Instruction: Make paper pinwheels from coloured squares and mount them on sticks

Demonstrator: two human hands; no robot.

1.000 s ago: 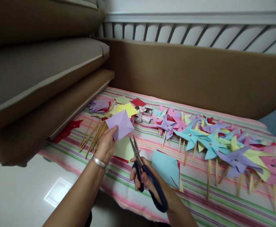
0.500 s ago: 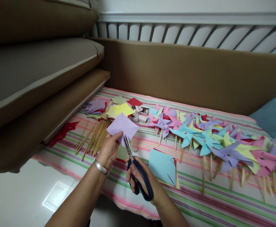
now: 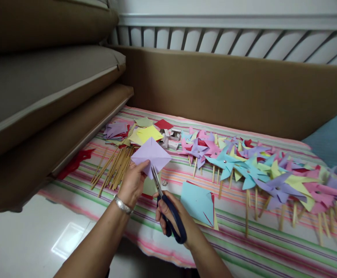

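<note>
A square of purple paper point(image 3: 152, 151) is pinched between the thumb and fingers of my left hand point(image 3: 134, 179), which wears a silver bracelet point(image 3: 122, 205). My right hand point(image 3: 172, 216) grips dark blue-handled scissors point(image 3: 177, 227). The blades point up and away, and their tips overlap the lower part of the purple square. Creases run across the paper. To the right of the scissors lies a stack topped by a light blue paper square point(image 3: 197, 202) with slits at its corners. Behind my left wrist are several thin wooden sticks point(image 3: 114, 170).
Many finished paper pinwheels point(image 3: 251, 172) on sticks lie in a row along the right. Stacked coloured squares point(image 3: 149, 134) and small white boxes point(image 3: 172, 137) are behind the purple sheet. Thick cushions point(image 3: 55, 88) rise at the left, and a brown backrest point(image 3: 214, 88) stands behind.
Both hands hold nearly the same place. The purple paper has tilted slightly and shifted a little right, with the scissor tips still over its lower part.
</note>
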